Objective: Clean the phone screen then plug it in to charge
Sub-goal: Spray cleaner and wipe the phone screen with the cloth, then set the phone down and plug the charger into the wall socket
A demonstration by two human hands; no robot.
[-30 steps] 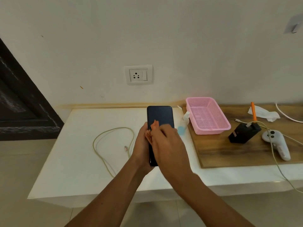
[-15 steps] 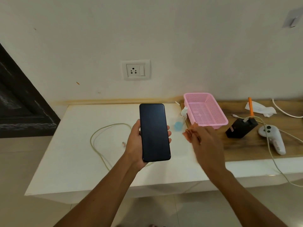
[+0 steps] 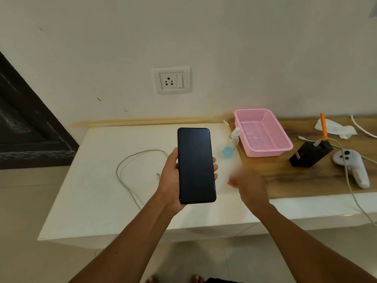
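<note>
Above the white counter [image 3: 98, 193], the left hand [image 3: 170, 180] grips the phone [image 3: 195, 165] upright, dark screen facing the camera, thumb on its left edge, fingertips curled round the right. Right hand [image 3: 247, 185] is blurred beside it, apart from the phone; fingers' state cannot be told. Charging cable [image 3: 130, 170] lies looped on the counter. Spray bottle [image 3: 231, 142] sits just beside the pink basket [image 3: 263, 132]. Wall socket [image 3: 172, 80] above.
</note>
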